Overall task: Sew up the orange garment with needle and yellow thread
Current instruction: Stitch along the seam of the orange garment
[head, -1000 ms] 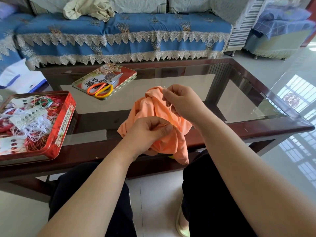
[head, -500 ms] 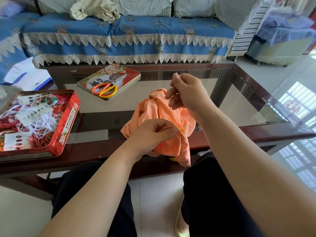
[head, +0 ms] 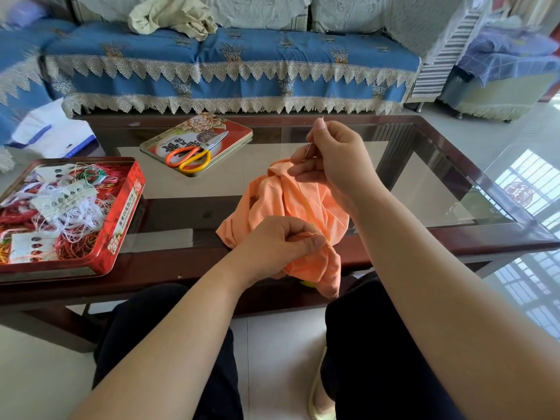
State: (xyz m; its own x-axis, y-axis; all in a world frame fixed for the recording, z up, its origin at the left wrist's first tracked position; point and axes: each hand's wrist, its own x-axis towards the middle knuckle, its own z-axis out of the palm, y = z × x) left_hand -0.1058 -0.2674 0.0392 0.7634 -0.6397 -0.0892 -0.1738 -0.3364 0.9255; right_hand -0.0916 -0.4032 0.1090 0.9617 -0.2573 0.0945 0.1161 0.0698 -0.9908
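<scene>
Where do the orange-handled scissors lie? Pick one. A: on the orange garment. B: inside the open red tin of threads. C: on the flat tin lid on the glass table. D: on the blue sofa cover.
C: the scissors rest on the flat tin lid on the glass table, apart from the open red tin and the orange garment.

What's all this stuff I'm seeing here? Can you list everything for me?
orange garment: one, bunched on table's near edge
needle: one, thin, pinched in right hand
yellow thread: one strand, needle to garment
scissors: one, orange and yellow handles, on tin lid
tin lid: one, red, mid-table
thread tin: one, red, table's left
glass table: one, dark frame
sofa: blue cover, behind
left hand: grips garment
right hand: raised above garment
</scene>
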